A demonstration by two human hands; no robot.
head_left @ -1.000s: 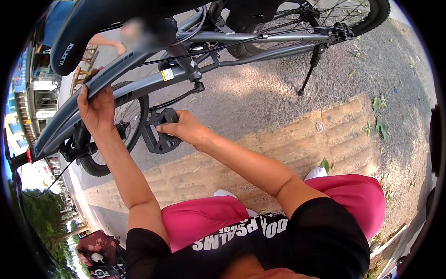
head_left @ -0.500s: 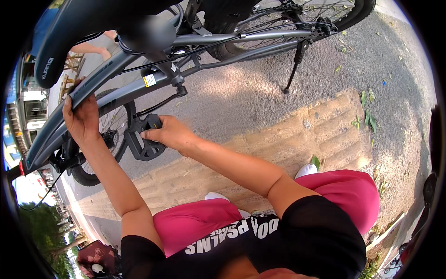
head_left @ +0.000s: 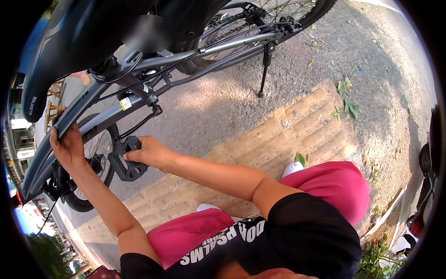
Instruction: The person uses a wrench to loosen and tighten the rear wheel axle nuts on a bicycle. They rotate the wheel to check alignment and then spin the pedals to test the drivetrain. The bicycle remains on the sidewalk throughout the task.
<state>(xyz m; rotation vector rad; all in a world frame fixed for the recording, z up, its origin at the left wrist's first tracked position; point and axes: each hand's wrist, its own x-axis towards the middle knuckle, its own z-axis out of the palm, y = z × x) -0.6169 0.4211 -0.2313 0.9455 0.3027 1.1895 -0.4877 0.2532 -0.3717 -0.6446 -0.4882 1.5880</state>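
Observation:
A dark grey bicycle frame (head_left: 111, 113) stretches across the upper left, below a black saddle (head_left: 49, 65). My left hand (head_left: 70, 146) is wrapped round a frame tube near the front, its thumb on the near side and some fingers hidden behind. My right hand (head_left: 151, 153) grips a black platform pedal (head_left: 131, 175), thumb on its near face and the other fingers mostly out of sight. The pedal sits at the end of the crank arm (head_left: 139, 126). Behind the pedal and my left wrist, the front wheel (head_left: 98, 153) shows partly.
A black kickstand (head_left: 265, 72) reaches down to the rough grey pavement (head_left: 204, 102). Worn yellow ribbed paving (head_left: 260, 135) crosses the ground near my white shoes (head_left: 291, 168). Fallen leaves (head_left: 348, 104) lie to the right. Another parked vehicle (head_left: 425, 186) shows at the right rim.
The bicycle and both hands have shifted left and slightly down in the picture, and the ground has shifted left too. Both hands keep their holds; the pedal looks much the same.

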